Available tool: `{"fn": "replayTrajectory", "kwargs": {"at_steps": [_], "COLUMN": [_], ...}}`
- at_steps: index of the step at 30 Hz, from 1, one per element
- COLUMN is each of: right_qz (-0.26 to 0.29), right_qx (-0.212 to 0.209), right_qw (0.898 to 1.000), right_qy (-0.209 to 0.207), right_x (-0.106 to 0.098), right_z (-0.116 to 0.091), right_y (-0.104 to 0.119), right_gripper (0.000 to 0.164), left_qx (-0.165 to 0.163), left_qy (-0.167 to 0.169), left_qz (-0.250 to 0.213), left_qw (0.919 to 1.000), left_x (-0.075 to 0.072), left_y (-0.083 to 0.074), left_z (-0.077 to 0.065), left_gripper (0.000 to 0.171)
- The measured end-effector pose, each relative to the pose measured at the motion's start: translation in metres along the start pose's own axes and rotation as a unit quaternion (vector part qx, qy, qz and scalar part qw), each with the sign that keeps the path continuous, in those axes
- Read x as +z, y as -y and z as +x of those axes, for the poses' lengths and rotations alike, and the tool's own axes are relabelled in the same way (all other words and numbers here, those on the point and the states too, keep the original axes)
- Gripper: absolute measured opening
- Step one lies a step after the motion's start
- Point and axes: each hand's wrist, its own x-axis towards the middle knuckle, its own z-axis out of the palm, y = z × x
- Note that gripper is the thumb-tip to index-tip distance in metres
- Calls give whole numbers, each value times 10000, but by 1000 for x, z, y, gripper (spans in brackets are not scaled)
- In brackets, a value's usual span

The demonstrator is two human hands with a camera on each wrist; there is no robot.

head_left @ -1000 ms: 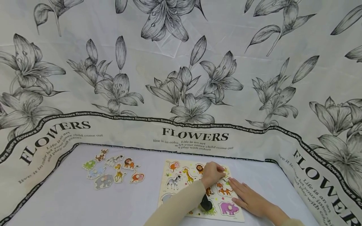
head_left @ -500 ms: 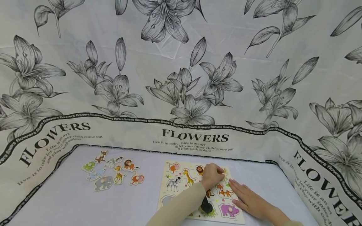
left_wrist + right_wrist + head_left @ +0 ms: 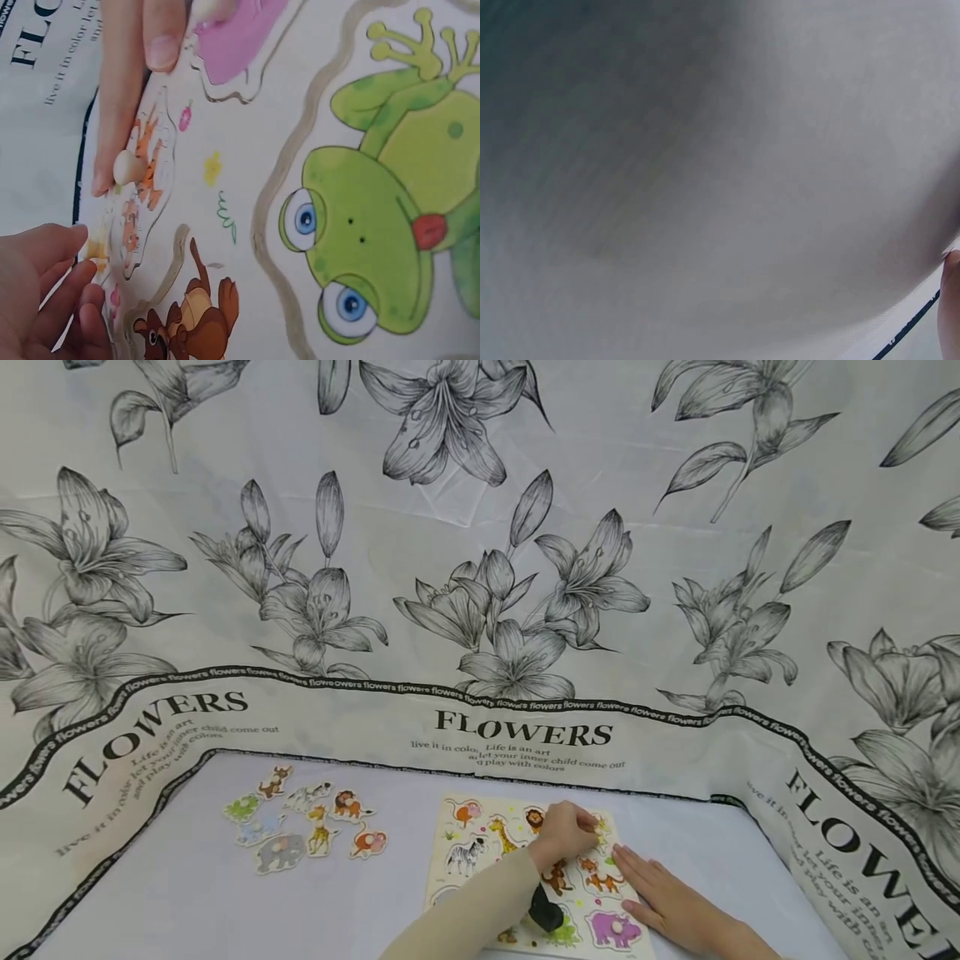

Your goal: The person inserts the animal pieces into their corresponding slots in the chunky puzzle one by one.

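Note:
A wooden animal puzzle board (image 3: 517,877) lies on the white table. At its far right corner my left hand (image 3: 566,833) pinches what looks like a yellowish puzzle piece (image 3: 97,251), mostly hidden by the fingers. My right hand (image 3: 671,902) lies along the board's right edge, its fingers straight and touching it. Beside those fingers sits a tiger piece (image 3: 600,877) with a pale knob. A purple hippo piece (image 3: 617,930) sits in the near right corner. The left wrist view also shows the printed frog (image 3: 367,240) and kangaroo (image 3: 206,315).
Several loose animal pieces lie left of the board, among them an elephant (image 3: 280,853), a giraffe (image 3: 318,833), a lion (image 3: 349,806) and a monkey (image 3: 368,842). A flower-printed cloth (image 3: 480,610) walls the table. The right wrist view is mostly a blurred pale surface.
The head view has tilted slightly, so everything sits a little lower in it. My left hand stays at the board's far right corner and my right hand stays at its edge.

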Motion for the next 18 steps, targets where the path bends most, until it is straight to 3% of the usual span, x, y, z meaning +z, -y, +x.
{"fn": "replayTrajectory", "kwargs": {"at_steps": [6,18], "right_qz": [-255,-471], "right_qx": [-279,-330], "right_qw": [9989,9975], "right_qy": [-270,-419], "right_x": [3,2], "right_z": [0,0], "right_y": [1,3], "right_gripper": [63,62], "left_qx": [95,508], "left_qy": [123,-46], "left_qz": [33,-611], "left_qw": [9999,9968], "left_x": [-11,-45], "left_y": [3,9], "left_z": [-6,-15], "left_gripper": [24,26]}}
